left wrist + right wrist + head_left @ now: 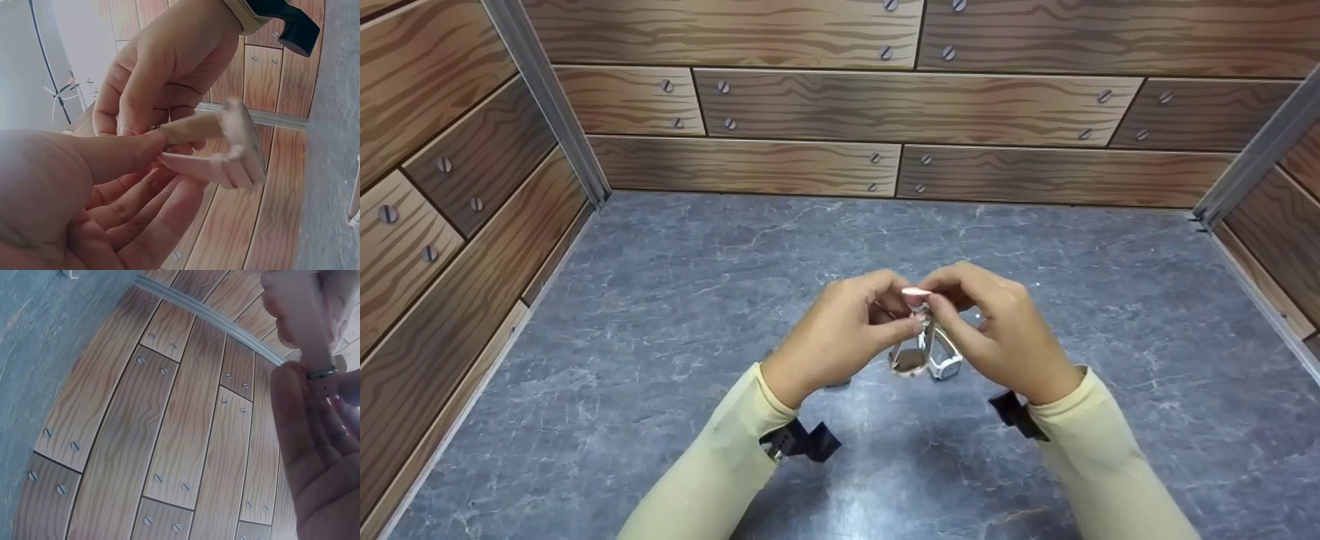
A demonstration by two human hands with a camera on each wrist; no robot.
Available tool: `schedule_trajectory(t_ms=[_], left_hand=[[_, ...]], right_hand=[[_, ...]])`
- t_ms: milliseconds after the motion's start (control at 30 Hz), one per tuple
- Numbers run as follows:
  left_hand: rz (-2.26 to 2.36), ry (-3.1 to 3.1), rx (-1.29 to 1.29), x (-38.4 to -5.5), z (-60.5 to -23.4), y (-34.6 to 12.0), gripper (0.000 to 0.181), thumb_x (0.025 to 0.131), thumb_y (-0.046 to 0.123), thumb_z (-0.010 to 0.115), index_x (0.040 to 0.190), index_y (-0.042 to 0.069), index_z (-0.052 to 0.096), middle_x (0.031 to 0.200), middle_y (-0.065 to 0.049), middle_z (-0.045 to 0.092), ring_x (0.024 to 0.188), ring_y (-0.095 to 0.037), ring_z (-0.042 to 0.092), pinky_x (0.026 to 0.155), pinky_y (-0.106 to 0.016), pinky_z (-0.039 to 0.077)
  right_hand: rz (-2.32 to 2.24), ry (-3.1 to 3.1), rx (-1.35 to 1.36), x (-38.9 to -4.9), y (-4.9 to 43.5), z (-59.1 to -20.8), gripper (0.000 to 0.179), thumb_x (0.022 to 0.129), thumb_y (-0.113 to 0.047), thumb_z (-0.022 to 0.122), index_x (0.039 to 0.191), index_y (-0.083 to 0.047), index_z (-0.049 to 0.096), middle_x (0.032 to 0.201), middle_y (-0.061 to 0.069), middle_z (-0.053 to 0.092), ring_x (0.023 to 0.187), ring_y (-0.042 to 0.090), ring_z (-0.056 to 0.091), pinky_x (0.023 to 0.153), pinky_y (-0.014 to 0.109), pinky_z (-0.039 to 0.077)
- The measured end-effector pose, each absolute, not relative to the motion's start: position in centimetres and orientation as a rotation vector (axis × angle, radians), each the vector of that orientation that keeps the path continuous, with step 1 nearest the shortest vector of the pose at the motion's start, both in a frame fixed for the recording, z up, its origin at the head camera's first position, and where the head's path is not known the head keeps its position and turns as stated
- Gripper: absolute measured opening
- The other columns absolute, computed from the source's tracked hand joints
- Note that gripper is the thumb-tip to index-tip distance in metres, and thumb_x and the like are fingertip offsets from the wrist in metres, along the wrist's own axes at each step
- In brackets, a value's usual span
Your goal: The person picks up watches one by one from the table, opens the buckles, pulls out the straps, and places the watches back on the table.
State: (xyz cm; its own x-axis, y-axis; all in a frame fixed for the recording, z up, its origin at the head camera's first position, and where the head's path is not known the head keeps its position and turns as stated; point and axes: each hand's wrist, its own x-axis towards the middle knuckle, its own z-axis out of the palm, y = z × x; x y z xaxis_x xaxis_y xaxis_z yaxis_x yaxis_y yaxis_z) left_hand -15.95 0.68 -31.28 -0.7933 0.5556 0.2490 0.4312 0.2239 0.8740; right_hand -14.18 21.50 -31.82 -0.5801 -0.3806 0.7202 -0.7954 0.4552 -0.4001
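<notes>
A wristwatch with a pale pinkish strap and a rose-coloured case (910, 362) hangs between my two hands, its dial side downward in the head view. My left hand (844, 326) pinches the strap between thumb and fingers. From the other side, the thumb and fingers of my right hand (997, 326) grip the strap's upper end. In the right wrist view a small metal buckle (322, 374) shows on the strap (309, 320). The watch (244, 146) is blurred in the left wrist view. Just behind it, a white watch (949, 365) sits on the table, partly hidden.
The grey marbled tabletop (720, 262) is bounded by wood-patterned panels (802, 165) at the back and sides. Beside my left wrist a small dark object (838, 381) lies mostly covered. Black camera mounts (810, 441) are strapped to both wrists over pale yellow sleeves.
</notes>
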Motion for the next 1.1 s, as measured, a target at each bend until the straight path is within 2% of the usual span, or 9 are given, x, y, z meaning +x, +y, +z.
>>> schedule_trajectory(t_ms=[167,267,467,700,933,1100], left_hand=[[1.607,2.391,0.931,-15.95,-31.21,0.70,0.020,0.095,0.014,0.076,0.115,0.012,0.073,0.096,0.004,0.074,0.081,-0.007,0.070,0.077,-0.025,0.058],[1.589,2.416,0.940,-16.01,-31.29,0.77,0.019,0.095,0.013,0.076,0.114,0.011,0.075,0.097,0.004,0.075,0.081,-0.006,0.070,0.077,-0.025,0.058],[1.583,2.442,0.974,-16.11,-31.40,0.82,0.014,0.096,0.013,0.075,0.110,0.011,0.075,0.094,0.005,0.074,0.079,-0.006,0.069,0.074,-0.025,0.058],[1.541,2.470,0.993,-16.14,-31.55,0.73,0.010,0.098,0.010,0.070,0.109,0.010,0.071,0.090,0.006,0.072,0.078,-0.005,0.068,0.073,-0.024,0.058],[1.413,2.566,0.985,-16.03,-31.44,0.71,0.009,0.098,0.020,0.073,0.106,0.016,0.070,0.089,0.011,0.071,0.081,-0.003,0.067,0.077,-0.025,0.055],[1.343,2.617,0.979,-16.03,-31.47,0.83,0.013,0.096,0.024,0.077,0.104,0.017,0.070,0.092,0.011,0.071,0.085,-0.004,0.066,0.079,-0.026,0.055]], right_hand=[[1.026,-2.233,0.865,-14.05,21.89,-31.73,0.018,0.095,0.004,0.067,0.111,-0.003,0.072,0.095,0.002,0.075,0.083,0.011,0.069,0.073,0.019,0.056],[1.042,-2.299,0.809,-13.95,22.11,-31.71,0.016,0.095,0.002,0.067,0.110,-0.002,0.073,0.094,0.000,0.075,0.083,0.010,0.069,0.073,0.020,0.057],[1.131,-2.391,0.765,-13.92,22.26,-31.58,0.011,0.098,-0.003,0.067,0.102,-0.009,0.074,0.088,-0.008,0.074,0.074,0.010,0.068,0.066,0.023,0.057],[1.237,-2.398,0.769,-14.04,22.20,-31.62,0.006,0.099,-0.006,0.069,0.104,-0.006,0.073,0.089,-0.005,0.074,0.071,0.012,0.068,0.064,0.023,0.057],[1.242,-2.419,0.754,-14.09,22.03,-31.72,0.006,0.097,-0.007,0.072,0.103,-0.007,0.071,0.089,-0.007,0.073,0.072,0.012,0.068,0.066,0.023,0.056],[1.234,-2.419,0.788,-14.05,21.92,-31.73,0.007,0.098,-0.009,0.071,0.104,-0.008,0.072,0.092,-0.008,0.074,0.075,0.014,0.069,0.069,0.024,0.056]])
